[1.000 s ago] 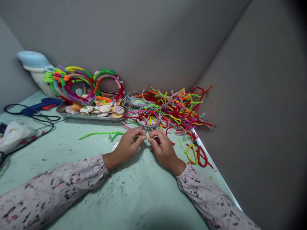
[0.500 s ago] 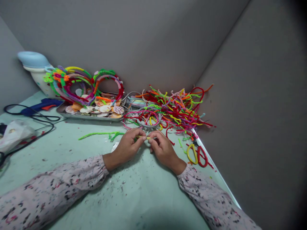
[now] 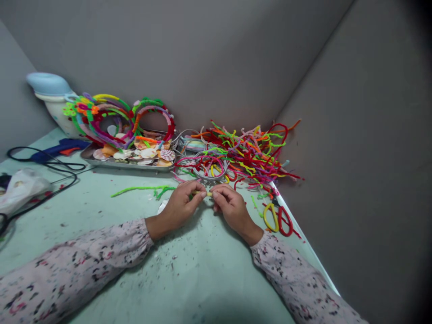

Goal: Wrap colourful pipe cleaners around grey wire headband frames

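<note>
My left hand (image 3: pixel 180 204) and my right hand (image 3: pixel 232 208) meet fingertip to fingertip over the pale green table (image 3: pixel 189 274). Both are closed in a pinch on a short yellow-green pipe cleaner piece (image 3: pixel 207 194) held between them. A white scrap (image 3: pixel 162 206) lies just under my left hand. A long green pipe cleaner (image 3: pixel 143 190) lies on the table to the left of my hands. Behind my hands sits a bundle of grey and pink headbands (image 3: pixel 209 165).
A heap of coloured pipe cleaners (image 3: pixel 251 150) fills the back right corner. A metal tray (image 3: pixel 88 155) holds shells and decorated headbands (image 3: pixel 118 121). A blue glue gun (image 3: pixel 59 147) with black cord (image 3: pixel 50 180), a plastic bag (image 3: pixel 18 189) and yellow-and-red scissors (image 3: pixel 277 218) lie around.
My right hand has shifted slightly and closed tighter against the left, working the small piece. Nothing else has moved.
</note>
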{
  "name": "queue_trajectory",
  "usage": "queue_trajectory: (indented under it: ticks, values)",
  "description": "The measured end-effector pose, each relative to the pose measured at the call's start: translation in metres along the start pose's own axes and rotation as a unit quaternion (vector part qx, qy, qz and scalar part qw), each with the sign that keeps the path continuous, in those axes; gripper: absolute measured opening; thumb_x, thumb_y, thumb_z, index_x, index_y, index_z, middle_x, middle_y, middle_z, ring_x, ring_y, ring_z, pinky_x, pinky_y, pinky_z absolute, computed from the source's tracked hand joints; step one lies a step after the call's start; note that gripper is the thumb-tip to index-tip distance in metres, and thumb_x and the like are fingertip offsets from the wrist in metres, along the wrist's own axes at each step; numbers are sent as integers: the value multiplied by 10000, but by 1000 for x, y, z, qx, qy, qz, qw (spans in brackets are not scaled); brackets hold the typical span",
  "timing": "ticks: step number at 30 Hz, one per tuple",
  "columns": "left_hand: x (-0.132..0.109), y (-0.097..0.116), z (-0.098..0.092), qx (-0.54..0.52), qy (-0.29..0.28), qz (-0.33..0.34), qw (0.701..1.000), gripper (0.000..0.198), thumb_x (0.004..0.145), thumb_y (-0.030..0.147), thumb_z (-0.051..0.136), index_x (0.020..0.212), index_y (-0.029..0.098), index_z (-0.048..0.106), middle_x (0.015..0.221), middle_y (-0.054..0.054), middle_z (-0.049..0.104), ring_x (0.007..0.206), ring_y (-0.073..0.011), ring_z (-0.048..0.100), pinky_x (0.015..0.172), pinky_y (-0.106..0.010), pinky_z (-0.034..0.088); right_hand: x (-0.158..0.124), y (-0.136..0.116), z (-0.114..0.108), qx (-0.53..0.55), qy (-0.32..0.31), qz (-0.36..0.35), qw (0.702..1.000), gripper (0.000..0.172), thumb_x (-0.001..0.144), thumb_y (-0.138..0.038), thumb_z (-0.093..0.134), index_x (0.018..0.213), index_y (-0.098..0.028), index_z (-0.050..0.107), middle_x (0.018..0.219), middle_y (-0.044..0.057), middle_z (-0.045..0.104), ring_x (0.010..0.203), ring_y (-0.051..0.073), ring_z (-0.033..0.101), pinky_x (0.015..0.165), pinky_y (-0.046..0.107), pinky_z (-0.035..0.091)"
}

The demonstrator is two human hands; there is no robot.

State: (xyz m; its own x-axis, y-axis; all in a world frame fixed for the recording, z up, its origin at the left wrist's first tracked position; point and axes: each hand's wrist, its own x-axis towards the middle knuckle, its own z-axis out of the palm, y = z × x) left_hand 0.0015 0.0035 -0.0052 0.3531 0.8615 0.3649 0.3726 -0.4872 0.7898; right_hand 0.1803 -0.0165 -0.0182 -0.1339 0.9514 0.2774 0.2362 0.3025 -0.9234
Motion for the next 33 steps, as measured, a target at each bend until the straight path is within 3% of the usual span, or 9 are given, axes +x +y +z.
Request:
queue_trajectory:
  ticks: [7,16,24,33]
  values:
    - [0,0,0,2,-6,10,1000,140,895,275,509,840,180,597,820,-24,629,807,-168,560,752,-307,435,0,1,-2,-16,-19,-1,1000,284,939,-370,479,841,-191,677,990,47,624,569,78,535,505,229,454]
    - [0,2,-1,14,-7,20,1000,148,895,267,505,823,173,594,815,-30,623,804,-171,556,758,-307,426,1,4,-2,17,-33,28,999,261,935,-365,485,850,-189,658,794,2,600,527,78,518,499,233,423]
    - [0,1,0,12,-7,13,1000,151,901,274,510,838,168,597,826,-21,624,815,-167,553,765,-303,419,1,1,-1,22,-19,5,1000,236,927,-368,503,855,-191,640,977,32,574,565,73,535,523,242,444]
    - [-1,3,0,3,-9,11,1000,147,894,275,517,825,171,596,831,-24,628,810,-168,561,772,-308,427,1,0,0,-9,-7,-7,1000,299,939,-363,482,760,-186,642,970,49,590,722,125,566,580,252,457]
